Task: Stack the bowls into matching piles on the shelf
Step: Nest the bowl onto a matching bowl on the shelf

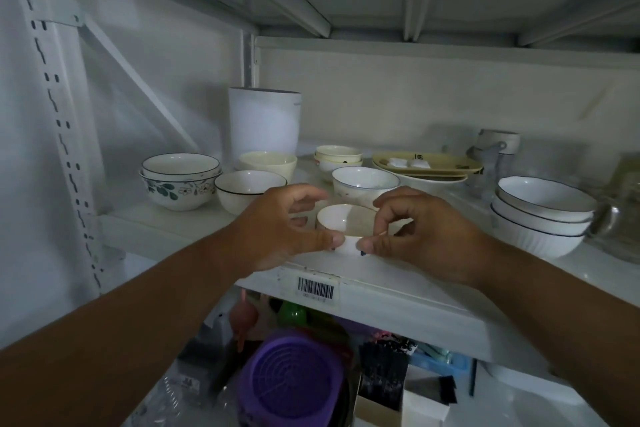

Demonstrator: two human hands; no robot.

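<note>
A small white bowl point(341, 224) sits near the front edge of the white shelf point(398, 288). My left hand point(277, 232) and my right hand point(426, 232) grip it from either side with thumbs and fingertips. Behind it stands a white bowl with a thin blue rim point(363, 184). At the left, a dark-rimmed bowl rests inside a floral bowl point(178, 189). Beside them are a dark-rimmed white bowl point(247, 189) and a cream bowl point(268, 161). A pile of three dark-rimmed bowls point(543, 215) stands at the right. Small cream dishes point(337, 156) are stacked at the back.
A tall white canister point(263, 121) stands at the back. Yellow plates point(426, 165) lie right of centre, with a jar point(495, 146) and glassware point(620, 215) at the far right. A purple container point(294, 381) and boxes fill the shelf below. A steel upright point(62, 121) borders the left.
</note>
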